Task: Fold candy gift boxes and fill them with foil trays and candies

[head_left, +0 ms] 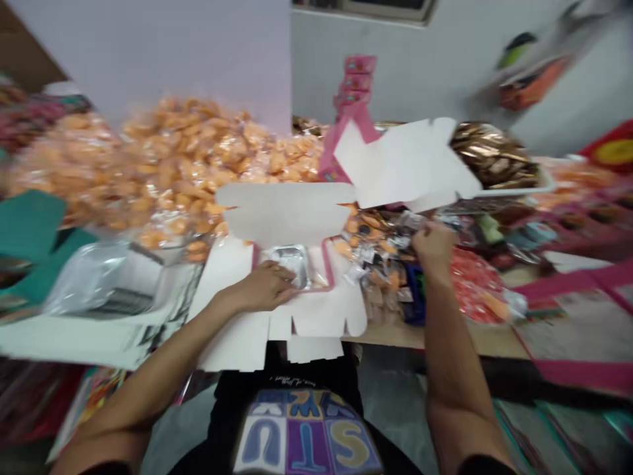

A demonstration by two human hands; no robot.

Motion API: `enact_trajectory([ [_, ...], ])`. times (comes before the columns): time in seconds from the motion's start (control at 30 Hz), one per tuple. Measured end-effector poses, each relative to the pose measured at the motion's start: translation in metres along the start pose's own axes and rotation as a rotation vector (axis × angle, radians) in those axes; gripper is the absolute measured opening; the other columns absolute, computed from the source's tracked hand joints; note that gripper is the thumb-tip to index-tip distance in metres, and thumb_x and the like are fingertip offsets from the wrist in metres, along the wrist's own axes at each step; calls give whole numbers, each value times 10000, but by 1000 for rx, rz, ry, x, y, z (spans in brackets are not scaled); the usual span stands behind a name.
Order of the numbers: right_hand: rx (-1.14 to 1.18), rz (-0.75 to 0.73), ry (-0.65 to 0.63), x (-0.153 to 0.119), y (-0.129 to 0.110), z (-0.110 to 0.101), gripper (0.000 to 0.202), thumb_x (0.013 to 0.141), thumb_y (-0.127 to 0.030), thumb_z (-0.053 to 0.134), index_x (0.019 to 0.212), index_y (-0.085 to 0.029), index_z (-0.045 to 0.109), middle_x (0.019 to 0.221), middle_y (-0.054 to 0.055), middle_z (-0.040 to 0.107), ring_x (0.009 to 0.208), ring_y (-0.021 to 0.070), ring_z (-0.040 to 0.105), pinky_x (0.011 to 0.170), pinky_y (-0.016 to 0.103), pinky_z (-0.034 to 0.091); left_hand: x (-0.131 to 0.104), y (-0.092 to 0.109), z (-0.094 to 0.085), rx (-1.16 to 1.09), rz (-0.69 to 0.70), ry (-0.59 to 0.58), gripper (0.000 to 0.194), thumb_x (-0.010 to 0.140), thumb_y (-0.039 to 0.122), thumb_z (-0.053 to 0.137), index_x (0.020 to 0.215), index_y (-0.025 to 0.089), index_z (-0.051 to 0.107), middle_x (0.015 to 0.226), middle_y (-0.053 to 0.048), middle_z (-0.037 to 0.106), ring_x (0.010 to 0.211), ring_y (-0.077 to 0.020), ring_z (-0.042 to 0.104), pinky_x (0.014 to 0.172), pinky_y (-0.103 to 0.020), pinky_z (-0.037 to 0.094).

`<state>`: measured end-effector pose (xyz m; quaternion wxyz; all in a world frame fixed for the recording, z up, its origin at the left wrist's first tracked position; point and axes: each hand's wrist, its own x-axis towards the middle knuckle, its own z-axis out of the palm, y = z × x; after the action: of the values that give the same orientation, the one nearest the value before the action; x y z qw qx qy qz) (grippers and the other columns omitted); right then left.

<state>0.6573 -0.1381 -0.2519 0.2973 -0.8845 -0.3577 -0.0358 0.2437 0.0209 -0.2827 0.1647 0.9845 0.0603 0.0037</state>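
Note:
In front of me lies an unfolded white cardboard box (289,214), its flaps spread and pink edges around its middle. Inside it sits a silver foil tray (297,260). My left hand (264,285) rests at the box's near left edge, fingers stretched over the tray and holding nothing I can see. To the right, my right hand (435,247) is closed above a heap of small clear packets (386,264). Anything within its fingers is hidden. Just beyond that hand is a pile of red packets (477,284).
A big mound of orange bagged pieces (198,158) fills the back left. Clear plastic trays (106,277) are stacked at left. Another white box blank (405,165) stands behind, beside a bin of brown-gold packets (494,155). Pink cartons (583,316) lie at right.

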Motion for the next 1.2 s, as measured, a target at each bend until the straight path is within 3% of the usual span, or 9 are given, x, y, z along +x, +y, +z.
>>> enact_trajectory([
  [0.1,434,-117,156,-30,-33,2,385,970,-408,673,670,-256,487,680,19,430,667,192,388,629,318,254,3,10,0,96,-2,20,374,1157,351,494,1097,220,840,1310,-107,826,1243,-295,751,1205,-512,460],
  [0.2,952,27,-166,-71,-85,20,406,864,-523,859,707,-260,593,631,-26,393,587,151,301,567,302,193,0,17,7,214,9,148,344,1150,359,523,1142,192,824,1287,-128,823,1215,-299,749,1196,-506,462],
  [0.33,1138,12,-545,-111,-155,55,621,738,-587,962,578,-225,484,567,-46,372,556,94,301,537,282,193,-24,15,16,238,50,485,303,1132,363,537,1139,226,807,1195,-89,841,1058,-235,769,1044,-428,529],
  [0.47,1196,34,-739,-113,-187,83,595,735,-493,898,551,-254,386,533,-74,283,507,73,268,498,270,232,-58,-16,3,47,-312,975,314,1092,293,511,913,210,755,940,-62,820,885,-199,749,844,-356,539],
  [0.57,1192,25,-758,-110,-192,89,554,760,-428,836,567,-266,342,557,-73,262,509,76,263,516,275,305,-69,-41,-14,-238,-689,1137,260,1044,286,538,875,206,718,855,-43,766,810,-186,707,774,-324,535],
  [0.73,1124,-30,-781,-114,-193,83,483,800,-451,743,574,-271,356,547,-55,267,522,104,269,549,292,319,-51,-16,-21,-536,-675,946,226,1026,315,623,1196,212,729,899,-32,759,812,-186,713,758,-309,573],
  [0.9,771,-219,-690,-110,-185,81,242,831,-445,675,705,-256,592,632,18,534,619,191,510,629,322,448,-32,16,-10,-323,-620,723,254,969,175,604,1171,197,756,1202,-116,772,1147,-265,733,1026,-415,601],
  [1.07,356,-482,-512,-114,-178,90,515,889,-443,614,1286,-163,782,1259,194,794,1065,340,764,955,467,609,-49,-37,-22,-279,-917,812,290,930,39,524,1019,189,756,1099,-98,790,1090,-269,730,1048,-423,571],
  [1.2,341,-665,-560,-129,-177,95,444,967,-377,528,1288,-226,795,1212,141,835,1032,320,801,946,463,631,-54,-92,-36,-259,-1064,860,258,948,49,534,1082,152,728,1154,-157,767,1116,-303,704,1025,-444,554],
])
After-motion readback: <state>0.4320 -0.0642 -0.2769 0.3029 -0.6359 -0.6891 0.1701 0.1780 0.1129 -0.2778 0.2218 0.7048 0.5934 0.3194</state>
